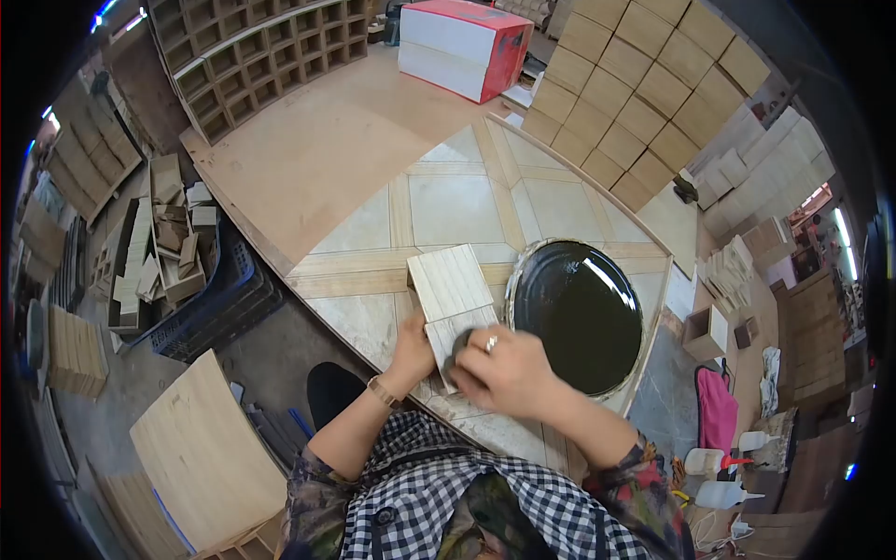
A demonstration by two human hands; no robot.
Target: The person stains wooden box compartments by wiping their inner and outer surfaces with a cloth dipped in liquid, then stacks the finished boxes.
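Observation:
A light wooden box (pixel 452 285) stands in front of me on the patterned board, with a seam across its pale surface. My left hand (pixel 413 350) is closed around its left side, the fingers partly hidden behind it. Over the near end of the box, my right hand (pixel 504 371) presses a dark, rounded pad (pixel 459 347) against the wood. That hand is slightly blurred, and the pad's exact kind cannot be made out. Just right of the box sits a wide round basin (pixel 512 308) with a dark, shiny surface inside.
Stacked wooden boxes (pixel 644 89) rise at the back right. A red and white carton (pixel 448 51) and a compartmented wooden rack (pixel 266 65) stand at the back. Left on the floor, a blue crate (pixel 219 294) holds wood scraps. Glue bottles (pixel 723 493) and pink cloth (pixel 716 411) lie right.

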